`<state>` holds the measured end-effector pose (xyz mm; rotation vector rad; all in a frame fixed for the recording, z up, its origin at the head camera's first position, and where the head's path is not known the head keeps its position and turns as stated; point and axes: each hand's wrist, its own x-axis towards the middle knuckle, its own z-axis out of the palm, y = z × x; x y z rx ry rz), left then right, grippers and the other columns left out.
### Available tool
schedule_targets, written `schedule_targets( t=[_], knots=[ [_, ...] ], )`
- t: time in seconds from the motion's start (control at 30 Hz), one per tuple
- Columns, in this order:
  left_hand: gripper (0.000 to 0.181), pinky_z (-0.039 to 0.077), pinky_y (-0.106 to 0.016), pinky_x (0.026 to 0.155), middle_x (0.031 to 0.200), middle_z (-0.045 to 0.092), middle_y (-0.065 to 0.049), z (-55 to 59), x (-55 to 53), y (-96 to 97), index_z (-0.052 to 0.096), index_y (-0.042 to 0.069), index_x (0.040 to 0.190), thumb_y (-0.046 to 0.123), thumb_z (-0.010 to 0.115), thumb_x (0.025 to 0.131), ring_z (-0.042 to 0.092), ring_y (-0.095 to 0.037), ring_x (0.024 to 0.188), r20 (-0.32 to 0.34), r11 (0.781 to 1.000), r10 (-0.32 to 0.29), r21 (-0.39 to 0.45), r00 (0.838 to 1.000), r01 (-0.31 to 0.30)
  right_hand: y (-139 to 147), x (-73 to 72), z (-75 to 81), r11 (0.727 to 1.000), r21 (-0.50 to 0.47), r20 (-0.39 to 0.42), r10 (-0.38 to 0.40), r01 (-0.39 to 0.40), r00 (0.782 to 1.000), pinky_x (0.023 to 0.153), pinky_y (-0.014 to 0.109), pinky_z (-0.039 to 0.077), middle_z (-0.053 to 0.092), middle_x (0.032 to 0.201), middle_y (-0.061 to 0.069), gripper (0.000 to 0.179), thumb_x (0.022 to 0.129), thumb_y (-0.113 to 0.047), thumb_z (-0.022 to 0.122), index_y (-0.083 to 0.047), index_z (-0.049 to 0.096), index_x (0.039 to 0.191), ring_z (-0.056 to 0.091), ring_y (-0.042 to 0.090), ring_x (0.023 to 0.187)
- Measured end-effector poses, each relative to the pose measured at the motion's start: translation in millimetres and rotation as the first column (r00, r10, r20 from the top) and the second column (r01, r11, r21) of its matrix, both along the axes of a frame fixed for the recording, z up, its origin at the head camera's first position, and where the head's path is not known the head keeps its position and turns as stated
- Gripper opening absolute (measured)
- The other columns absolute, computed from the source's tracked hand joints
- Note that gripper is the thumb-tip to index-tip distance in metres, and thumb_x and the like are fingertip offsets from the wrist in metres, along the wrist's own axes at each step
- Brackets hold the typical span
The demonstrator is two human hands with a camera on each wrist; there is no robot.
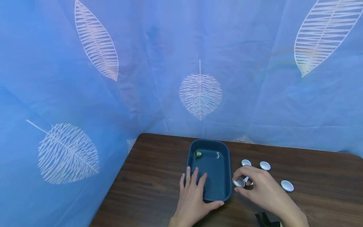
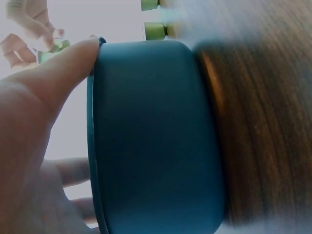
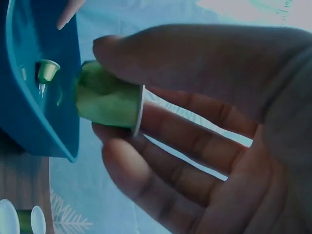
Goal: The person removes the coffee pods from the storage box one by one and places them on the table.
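A blue plastic tray [image 1: 230, 170] stands on the table, with one green coffee capsule [image 1: 198, 154] lying in its far left corner. My left hand [image 1: 190, 201] rests on the tray with spread fingers over its left edge and the thumb along the near rim. Just right of the tray, my right hand [image 1: 263, 189] pinches another green coffee capsule [image 3: 108, 100] between thumb and fingers. Its silver lid faces up in the head view, and the green body looks dented in the right wrist view.
More capsules stand lid up to the right of the tray, among them a back one [image 1: 265, 165] and a right one [image 1: 287, 185]; one is partly hidden by the right hand. Behind the dark wooden table [image 1: 150, 176] hangs a blue curtain [image 1: 158, 78] with white leaves.
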<state>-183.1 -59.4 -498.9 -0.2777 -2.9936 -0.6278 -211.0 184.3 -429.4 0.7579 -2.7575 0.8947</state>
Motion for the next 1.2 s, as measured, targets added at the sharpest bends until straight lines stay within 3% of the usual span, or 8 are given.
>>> schedule_targets(
  t=[0.3,0.43,0.7,0.83,0.97,1.1,1.2],
  knots=[
    [0.098,0.031,-0.074,0.123,0.166,0.049,-0.019,2.7,0.8,2.5,0.061,0.016,0.152,0.082,0.075,0.081,0.030,-0.050,0.162,0.014,1.000,0.012,-0.002,1.000,-0.012,5.5,-5.2,-9.4,0.998,-0.037,-0.096,0.047,-0.051,0.994,0.063,0.022,0.055,0.070,0.101,-0.013,0.049,0.069,0.004,0.097,-0.027,0.070,0.096,0.057,-0.007,0.077],
    [0.098,0.031,-0.073,0.124,0.166,0.049,-0.019,2.8,0.3,3.0,0.061,0.017,0.152,0.083,0.075,0.081,0.030,-0.050,0.162,0.021,1.000,0.015,-0.007,1.000,-0.014,8.2,-6.2,-12.4,0.998,-0.036,-0.082,0.051,-0.054,0.995,0.062,0.022,0.054,0.070,0.103,-0.012,0.049,0.070,0.005,0.095,-0.026,0.070,0.098,0.056,-0.007,0.077],
    [0.099,0.029,-0.072,0.125,0.167,0.047,-0.019,2.3,0.9,2.3,0.060,0.018,0.153,0.083,0.075,0.081,0.029,-0.049,0.163,0.033,1.000,0.009,-0.004,0.999,-0.009,26.4,-11.4,-20.0,0.999,-0.024,-0.113,-0.043,0.041,0.993,0.064,0.023,0.057,0.071,0.102,-0.012,0.048,0.070,0.007,0.092,-0.026,0.071,0.098,0.061,-0.003,0.076],
    [0.100,0.028,-0.072,0.126,0.169,0.045,-0.019,2.9,0.5,2.1,0.058,0.019,0.155,0.083,0.074,0.081,0.028,-0.048,0.163,0.045,1.000,0.012,-0.012,0.999,-0.011,43.0,-18.0,-23.9,0.989,-0.016,-0.089,-0.147,0.146,0.985,0.065,0.024,0.057,0.073,0.101,-0.009,0.040,0.074,0.003,0.092,-0.023,0.072,0.096,0.068,0.005,0.077],
    [0.101,0.028,-0.073,0.126,0.170,0.042,-0.020,3.7,0.9,2.4,0.058,0.018,0.156,0.082,0.076,0.080,0.027,-0.049,0.163,0.058,1.000,0.012,0.005,0.998,-0.012,61.3,-24.1,-27.3,0.956,0.026,-0.047,-0.289,0.291,0.956,0.060,0.025,0.049,0.074,0.100,-0.002,0.030,0.077,-0.006,0.094,-0.023,0.073,0.091,0.066,0.010,0.076],
    [0.100,0.028,-0.074,0.125,0.170,0.042,-0.021,3.8,1.7,2.5,0.058,0.017,0.155,0.080,0.078,0.080,0.027,-0.050,0.163,0.055,1.000,0.010,0.014,0.998,-0.011,77.9,-28.3,-33.3,0.906,0.055,-0.031,-0.418,0.419,0.908,0.053,0.030,0.037,0.075,0.101,0.008,0.022,0.081,-0.013,0.092,-0.019,0.075,0.093,0.052,0.011,0.066],
    [0.100,0.028,-0.074,0.125,0.170,0.042,-0.021,3.7,2.1,2.7,0.058,0.017,0.156,0.080,0.078,0.080,0.027,-0.050,0.163,0.057,1.000,0.009,0.018,0.998,-0.010,91.5,-33.3,-38.1,0.868,0.074,0.024,-0.494,0.491,0.869,0.050,0.032,0.034,0.074,0.103,0.016,0.018,0.085,-0.017,0.088,-0.015,0.076,0.099,0.050,0.014,0.062]
  ],
)
